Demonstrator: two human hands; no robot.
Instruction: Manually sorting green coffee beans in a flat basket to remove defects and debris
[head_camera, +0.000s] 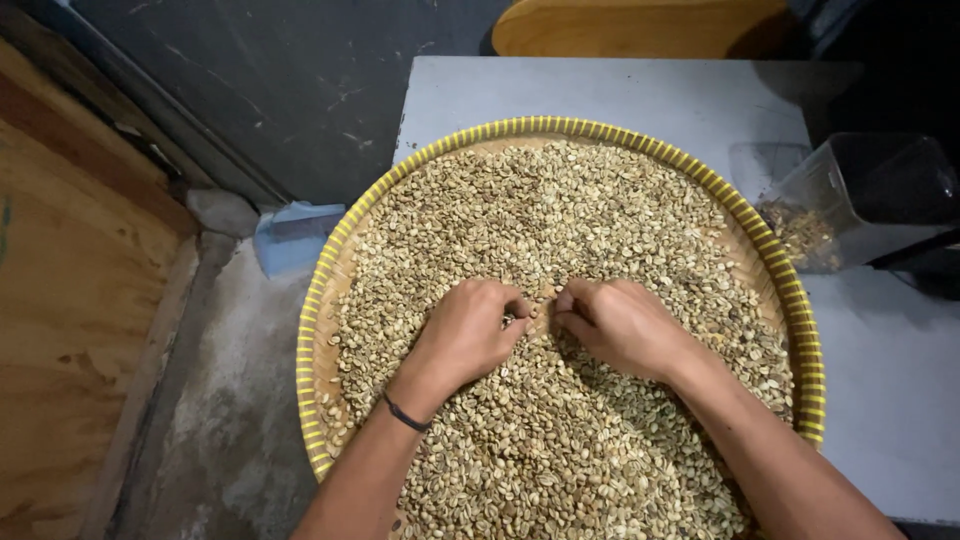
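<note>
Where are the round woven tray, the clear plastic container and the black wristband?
Round woven tray (806, 330): head view, on its yellow rim at the right.
Clear plastic container (838, 205): head view, on its see-through side wall.
Black wristband (405, 414): head view, on the band across the left wrist.

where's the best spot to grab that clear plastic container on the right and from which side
Probably grip the clear plastic container across its upper walls, coming from above on its left end. It lies tilted with its mouth toward the woven tray, bits gathered at that low end, so holding near there likely keeps them in. Both hands, left hand and right hand, are in the beans.
</note>
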